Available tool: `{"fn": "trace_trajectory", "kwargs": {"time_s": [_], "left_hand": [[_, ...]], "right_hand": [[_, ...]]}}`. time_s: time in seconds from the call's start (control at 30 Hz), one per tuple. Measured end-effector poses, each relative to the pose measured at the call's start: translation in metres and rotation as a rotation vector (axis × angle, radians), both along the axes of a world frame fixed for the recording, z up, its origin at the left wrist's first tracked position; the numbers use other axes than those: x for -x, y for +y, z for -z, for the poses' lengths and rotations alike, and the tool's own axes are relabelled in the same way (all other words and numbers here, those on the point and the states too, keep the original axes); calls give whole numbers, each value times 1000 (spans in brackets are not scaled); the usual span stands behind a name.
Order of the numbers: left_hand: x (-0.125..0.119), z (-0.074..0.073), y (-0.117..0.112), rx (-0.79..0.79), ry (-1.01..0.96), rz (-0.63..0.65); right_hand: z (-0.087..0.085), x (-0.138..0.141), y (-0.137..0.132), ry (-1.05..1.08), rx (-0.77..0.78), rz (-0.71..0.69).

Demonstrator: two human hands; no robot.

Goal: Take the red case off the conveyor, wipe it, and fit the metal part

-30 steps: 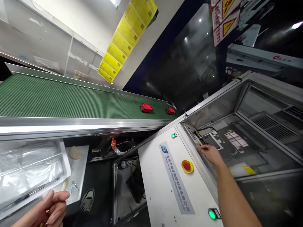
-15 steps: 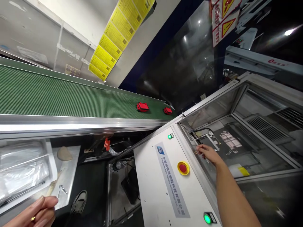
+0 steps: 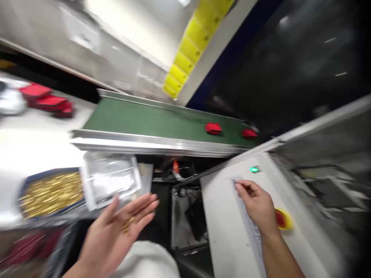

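My left hand (image 3: 121, 227) is palm up at the lower centre-left, fingers stretched out. Small gold-coloured bits (image 3: 127, 226) show at the base of its fingers; blur hides whether they are loose pieces or a ring. In front of the white machine panel (image 3: 220, 216), my right hand (image 3: 257, 204) has thumb and fingers pinched together. What they hold, if anything, I cannot make out. Beyond the left hand lies a white tray (image 3: 86, 185) with clear plastic bags (image 3: 111, 175). Left of it is a blue-rimmed bin (image 3: 24, 185) of gold-coloured pieces (image 3: 53, 193).
Two small red cases (image 3: 213, 128) (image 3: 249, 133) sit on the green conveyor belt (image 3: 145, 119). More red cases (image 3: 46, 101) are stacked on the white table (image 3: 17, 150). A red-and-yellow emergency stop (image 3: 281, 219) and a lit green button (image 3: 254, 169) are on the panel.
The view has swung left, bringing the table and bin in. My right hand has left the machine's opening for the panel front. My left hand has gone from a pinch to a flat palm.
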State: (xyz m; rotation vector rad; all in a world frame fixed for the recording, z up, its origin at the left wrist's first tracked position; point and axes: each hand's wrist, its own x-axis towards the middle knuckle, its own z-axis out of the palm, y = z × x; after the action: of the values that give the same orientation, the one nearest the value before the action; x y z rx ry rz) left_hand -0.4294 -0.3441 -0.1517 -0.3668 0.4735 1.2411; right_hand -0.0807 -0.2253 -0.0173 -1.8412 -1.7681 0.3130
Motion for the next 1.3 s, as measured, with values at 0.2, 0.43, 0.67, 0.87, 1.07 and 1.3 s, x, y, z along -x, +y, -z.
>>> {"fn": "trace_trajectory", "kwargs": {"time_s": [0.2, 0.43, 0.67, 0.87, 1.07, 1.3], "left_hand": [[7, -24, -6, -203, -163, -125], [25, -31, -31, -254, -265, -292], [34, -23, -42, -288, -275, -416], [40, -19, -50, -349, -301, -439], [41, -23, -49, -299, -196, -418], [39, -18, -47, -270, -176, -359]], "right_hand": [[74, 197, -68, 245, -2, -754], [83, 251, -85, 228, -64, -1025], [86, 267, -94, 209, 107, -1122], [85, 279, -97, 385, 167, -1041], [92, 283, -97, 243, -16, -1142], [101, 284, -97, 164, -13, -1047]]}}
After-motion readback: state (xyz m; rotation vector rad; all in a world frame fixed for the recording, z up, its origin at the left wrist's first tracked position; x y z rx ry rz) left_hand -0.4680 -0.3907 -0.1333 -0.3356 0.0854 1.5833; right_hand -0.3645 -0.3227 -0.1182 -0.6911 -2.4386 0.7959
